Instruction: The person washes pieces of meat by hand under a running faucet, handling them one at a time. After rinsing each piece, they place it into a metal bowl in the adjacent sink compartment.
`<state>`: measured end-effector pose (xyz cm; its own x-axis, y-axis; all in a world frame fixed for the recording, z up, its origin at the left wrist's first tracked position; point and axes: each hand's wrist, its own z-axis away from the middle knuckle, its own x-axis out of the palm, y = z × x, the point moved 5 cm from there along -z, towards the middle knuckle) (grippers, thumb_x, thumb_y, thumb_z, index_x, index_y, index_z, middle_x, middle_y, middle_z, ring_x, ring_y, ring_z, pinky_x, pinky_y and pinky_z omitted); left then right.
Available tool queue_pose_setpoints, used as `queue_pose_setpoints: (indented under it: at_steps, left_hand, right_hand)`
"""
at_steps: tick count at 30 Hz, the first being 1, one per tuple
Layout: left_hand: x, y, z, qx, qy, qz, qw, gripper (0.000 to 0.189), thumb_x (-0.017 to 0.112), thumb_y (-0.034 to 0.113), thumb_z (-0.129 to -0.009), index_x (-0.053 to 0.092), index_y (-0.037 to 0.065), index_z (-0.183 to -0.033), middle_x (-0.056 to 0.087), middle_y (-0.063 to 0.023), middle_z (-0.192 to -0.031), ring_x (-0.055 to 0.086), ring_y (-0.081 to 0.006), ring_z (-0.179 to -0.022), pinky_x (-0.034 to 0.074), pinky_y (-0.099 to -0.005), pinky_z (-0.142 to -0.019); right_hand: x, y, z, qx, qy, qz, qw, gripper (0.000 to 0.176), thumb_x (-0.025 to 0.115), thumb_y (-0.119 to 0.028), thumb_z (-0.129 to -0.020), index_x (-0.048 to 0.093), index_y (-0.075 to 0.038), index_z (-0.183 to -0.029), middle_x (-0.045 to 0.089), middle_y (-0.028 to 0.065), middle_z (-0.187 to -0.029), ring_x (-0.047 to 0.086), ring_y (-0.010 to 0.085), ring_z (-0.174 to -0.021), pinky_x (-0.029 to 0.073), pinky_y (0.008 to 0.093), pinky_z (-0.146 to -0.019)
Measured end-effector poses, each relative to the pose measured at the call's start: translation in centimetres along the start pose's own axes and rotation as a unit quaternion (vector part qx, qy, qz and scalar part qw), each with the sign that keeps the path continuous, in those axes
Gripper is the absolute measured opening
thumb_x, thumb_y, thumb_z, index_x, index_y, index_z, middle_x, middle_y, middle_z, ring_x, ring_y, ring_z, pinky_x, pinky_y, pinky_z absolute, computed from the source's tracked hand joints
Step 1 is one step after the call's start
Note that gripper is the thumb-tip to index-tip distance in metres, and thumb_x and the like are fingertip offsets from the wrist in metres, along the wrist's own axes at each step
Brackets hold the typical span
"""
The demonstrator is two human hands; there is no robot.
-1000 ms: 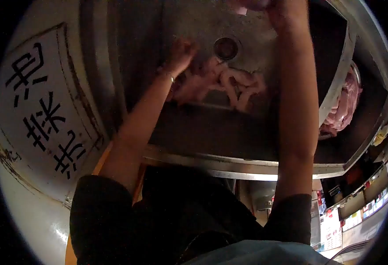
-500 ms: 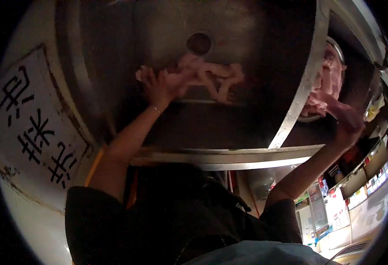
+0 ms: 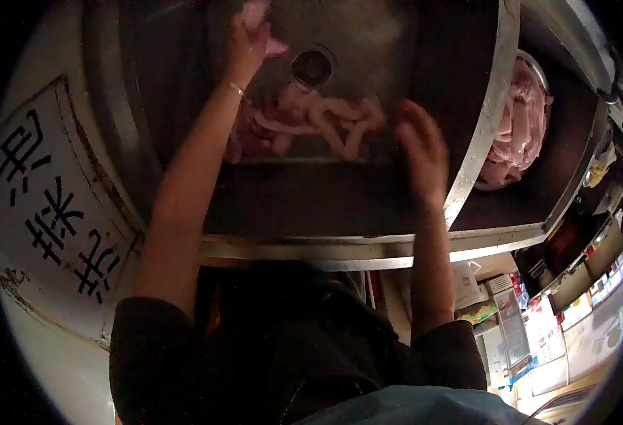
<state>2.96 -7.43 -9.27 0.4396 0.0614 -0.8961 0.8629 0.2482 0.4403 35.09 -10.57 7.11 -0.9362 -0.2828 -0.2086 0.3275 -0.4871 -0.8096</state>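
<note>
While the left hand [image 3: 246, 51] is closed around a pink piece of meat [image 3: 276, 47], whose ends protrude beyond the fingers, the right hand [image 3: 422, 142] hangs over the left sink basin [image 3: 325, 202] with its fingers extended and slightly spread, their outline blurred. On the floor of this basin, several strips of pale pink meat [image 3: 290, 106] lie in a loose, tangled row just below the round drain [image 3: 312, 68], their right end near the right hand's fingertips. A metal divider [image 3: 483, 120] separates this basin from the right sink basin [image 3: 513, 212], which contains a round bowl [image 3: 541, 71] with a metallic rim, heaped with further pink meat [image 3: 520, 124].
</note>
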Motion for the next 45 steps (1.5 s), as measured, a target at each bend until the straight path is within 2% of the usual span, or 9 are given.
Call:
queue_pose_setpoints:
  at_steps: [7, 9, 13, 15, 18, 20, 27, 32, 45]
  left_hand:
    - [-1.6, -3.0, 9.1, -0.146, 0.098, 0.067, 0.982, 0.041, 0.065, 0.023, -0.070, 0.048, 0.001, -0.101, 0.052, -0.0173, -0.096, 0.050, -0.0305, -0.091, 0.040, -0.0374, -0.079]
    - [-0.4, -2.5, 13.9, -0.115, -0.147, -0.113, 0.976, 0.034, 0.066, 0.023, -0.069, 0.050, 0.002, -0.091, 0.052, -0.0150, -0.088, 0.050, -0.0290, -0.087, 0.039, -0.0399, -0.077]
    - [4.6, -5.2, 17.9, -0.268, -0.076, 0.251, 0.927, 0.031, 0.068, 0.024, -0.067, 0.051, 0.004, -0.081, 0.051, -0.0135, -0.079, 0.051, -0.0280, -0.080, 0.039, -0.0397, -0.072]
    - [4.8, -2.0, 15.7, -0.108, -0.153, 0.195, 0.963, 0.035, 0.070, 0.026, -0.065, 0.051, 0.003, -0.084, 0.053, -0.0108, -0.080, 0.052, -0.0225, -0.079, 0.042, -0.0342, -0.069]
    - [4.7, -0.9, 14.9, -0.288, -0.270, 0.444, 0.805, 0.034, 0.070, 0.025, -0.067, 0.052, 0.003, -0.086, 0.055, -0.0073, -0.089, 0.052, -0.0161, -0.082, 0.043, -0.0293, -0.068]
    - [2.0, -0.6, 12.4, -0.278, -0.307, 0.446, 0.794, 0.034, 0.065, 0.028, -0.072, 0.051, 0.004, -0.093, 0.054, -0.0056, -0.091, 0.051, -0.0154, -0.084, 0.042, -0.0298, -0.071]
    - [-2.7, -0.6, 1.9, -0.255, -0.145, 0.479, 0.827, 0.038, 0.065, 0.021, -0.072, 0.050, 0.003, -0.102, 0.054, -0.0042, -0.094, 0.050, -0.0127, -0.087, 0.043, -0.0267, -0.071]
    - [-4.5, -0.6, -4.3, -0.260, -0.001, 0.561, 0.786, 0.037, 0.061, 0.013, -0.074, 0.047, 0.002, -0.106, 0.053, -0.0068, -0.102, 0.049, -0.0147, -0.096, 0.040, -0.0264, -0.080]
    - [-11.2, 6.5, -4.9, -0.006, 0.067, 0.538, 0.840, 0.054, 0.057, 0.003, -0.075, 0.032, 0.002, -0.123, 0.046, -0.0093, -0.113, 0.045, -0.0155, -0.106, 0.044, -0.0286, -0.080]
  right_hand:
    - [3.6, 14.1, -3.5, 0.099, 0.166, 0.114, 0.975, 0.066, 0.066, -0.027, -0.071, 0.035, 0.002, -0.122, 0.047, 0.0150, -0.116, 0.047, 0.0256, -0.105, 0.038, 0.0314, -0.088]
    - [5.4, 13.0, -3.0, 0.098, 0.182, 0.171, 0.963, 0.066, 0.065, -0.027, -0.070, 0.035, 0.001, -0.122, 0.045, 0.0162, -0.118, 0.048, 0.0280, -0.103, 0.039, 0.0324, -0.087]
    - [11.0, 20.0, -5.3, 0.172, -0.126, 0.272, 0.938, 0.060, 0.062, -0.026, -0.072, 0.037, -0.001, -0.121, 0.043, 0.0181, -0.119, 0.045, 0.0310, -0.105, 0.037, 0.0347, -0.089]
    - [14.8, 21.9, -5.0, 0.181, -0.205, 0.294, 0.916, 0.059, 0.061, -0.026, -0.072, 0.038, -0.002, -0.121, 0.042, 0.0186, -0.119, 0.045, 0.0318, -0.106, 0.037, 0.0353, -0.090]
    - [20.4, 18.6, -5.5, -0.173, -0.095, 0.583, 0.788, 0.062, 0.050, -0.043, -0.081, 0.035, 0.001, -0.121, 0.043, 0.0152, -0.118, 0.043, 0.0300, -0.104, 0.034, 0.0411, -0.088]
    - [19.9, 15.8, -6.8, -0.221, -0.023, 0.097, 0.970, 0.056, 0.052, -0.032, -0.081, 0.034, -0.001, -0.124, 0.042, 0.0142, -0.120, 0.042, 0.0320, -0.107, 0.033, 0.0423, -0.090]
    - [20.0, 7.1, -14.8, -0.071, -0.080, -0.224, 0.969, 0.051, 0.057, -0.012, -0.074, 0.040, -0.007, -0.122, 0.047, 0.0148, -0.115, 0.046, 0.0322, -0.105, 0.033, 0.0418, -0.090]
    - [18.7, -7.2, -16.5, -0.396, 0.053, 0.270, 0.876, 0.046, 0.063, -0.016, -0.069, 0.050, -0.011, -0.113, 0.055, 0.0138, -0.103, 0.053, 0.0321, -0.094, 0.040, 0.0388, -0.081]
    - [18.1, -15.2, -19.5, -0.313, -0.293, 0.108, 0.897, 0.021, 0.062, -0.016, -0.076, 0.058, -0.002, -0.092, 0.062, 0.0054, -0.077, 0.058, 0.0124, -0.063, 0.047, 0.0262, -0.056]
